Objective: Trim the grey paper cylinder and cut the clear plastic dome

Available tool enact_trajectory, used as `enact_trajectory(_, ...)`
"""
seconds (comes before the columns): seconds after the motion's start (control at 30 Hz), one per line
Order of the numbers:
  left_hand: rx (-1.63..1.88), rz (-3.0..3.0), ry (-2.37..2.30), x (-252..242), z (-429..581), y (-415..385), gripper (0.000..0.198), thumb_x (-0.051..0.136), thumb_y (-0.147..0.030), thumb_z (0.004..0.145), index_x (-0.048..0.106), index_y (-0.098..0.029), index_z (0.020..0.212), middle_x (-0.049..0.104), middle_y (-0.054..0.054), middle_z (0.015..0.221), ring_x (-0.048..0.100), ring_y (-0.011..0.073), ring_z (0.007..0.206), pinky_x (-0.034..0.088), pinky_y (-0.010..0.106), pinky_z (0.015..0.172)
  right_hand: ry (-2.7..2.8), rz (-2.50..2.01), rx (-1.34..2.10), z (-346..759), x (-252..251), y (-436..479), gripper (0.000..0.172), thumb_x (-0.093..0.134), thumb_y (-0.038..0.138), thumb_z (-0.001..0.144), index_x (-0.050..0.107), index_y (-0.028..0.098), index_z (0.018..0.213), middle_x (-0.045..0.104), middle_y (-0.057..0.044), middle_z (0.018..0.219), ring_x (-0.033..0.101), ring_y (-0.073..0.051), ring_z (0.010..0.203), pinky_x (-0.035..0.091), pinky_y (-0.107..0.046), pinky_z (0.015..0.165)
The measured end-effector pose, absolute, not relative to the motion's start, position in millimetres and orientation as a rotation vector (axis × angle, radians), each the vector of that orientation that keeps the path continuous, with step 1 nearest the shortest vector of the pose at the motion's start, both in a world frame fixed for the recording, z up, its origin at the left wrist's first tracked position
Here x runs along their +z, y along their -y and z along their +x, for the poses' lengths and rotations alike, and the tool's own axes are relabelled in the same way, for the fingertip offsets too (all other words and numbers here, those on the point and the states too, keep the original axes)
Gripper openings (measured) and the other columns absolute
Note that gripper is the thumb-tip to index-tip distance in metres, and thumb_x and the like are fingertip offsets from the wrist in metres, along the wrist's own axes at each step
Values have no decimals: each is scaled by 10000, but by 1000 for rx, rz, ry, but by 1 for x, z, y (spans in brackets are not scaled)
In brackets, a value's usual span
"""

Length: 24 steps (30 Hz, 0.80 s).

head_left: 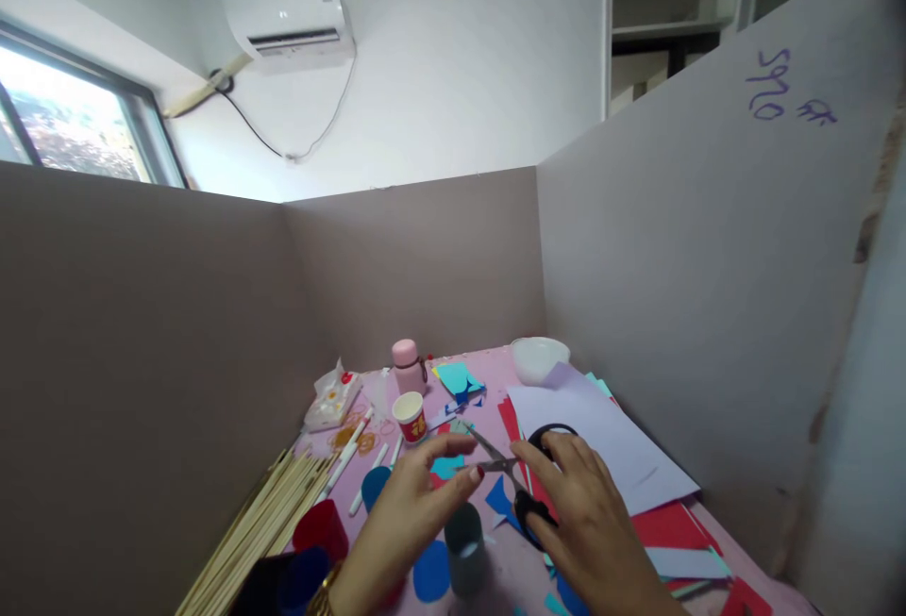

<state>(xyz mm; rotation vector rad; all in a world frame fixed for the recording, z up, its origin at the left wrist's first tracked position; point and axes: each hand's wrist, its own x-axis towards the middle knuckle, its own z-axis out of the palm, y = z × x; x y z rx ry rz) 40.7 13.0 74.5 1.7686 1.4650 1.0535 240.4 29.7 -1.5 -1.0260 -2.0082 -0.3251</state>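
Gold-coloured bracelet (322, 595) at the near edge, on the wrist of the left hand (414, 493). Blue paper disc (431, 571) and dark cylinder (465, 559) lie just right of that wrist. Left grip: released, thumb and forefinger parted, no paper visible between them. Right grip: right hand (577, 493) grasping black-handled scissors (504, 466) by the loops, blades parted and pointing left to the left thumb; contact there cannot be confirmed. Step in hand, as judged: scissors handling, no cut under way. Closing the blades would call for a clear left thumb. Beyond: white sheet (601, 437) at right, printed paper cup (410, 416), then pink bottle (409, 371) on the far counter (499, 369).
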Motion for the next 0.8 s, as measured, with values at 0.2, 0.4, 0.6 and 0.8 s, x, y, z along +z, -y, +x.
enact_trajectory(0.2,968,1686,-1371,76,49,-28,251,633,-408,717,671,-171,642,689,37,673,607,199,695,446,324,710,1994,-987,-369,239,2,-29,539,495,49,746,496,249,1247,593,-112,1126,552,-308,1042,483,-471,833)
enact_trajectory(0.4,1032,1582,-1408,73,47,-43,219,566,-379,738,607,-199,620,660,6,675,589,172,712,424,293,712,1903,-1059,-334,240,3,-32,505,470,24,736,539,265,1173,602,-107,1082,551,-314,1011,465,-494,831)
enact_trajectory(0.6,1033,1665,-1539,55,33,-75,258,637,-413,748,610,-178,645,647,9,685,604,194,731,432,363,744,1897,-1131,-223,250,6,-37,537,480,11,726,515,261,1200,581,-106,1081,535,-325,1031,465,-514,827)
enact_trajectory(0.8,999,1705,-1414,66,42,-66,350,547,-492,784,704,-179,789,712,103,1050,575,291,1074,396,375,906,1859,-1151,-243,245,5,-37,552,465,-15,718,528,263,1191,583,-108,1081,527,-329,1037,455,-533,843)
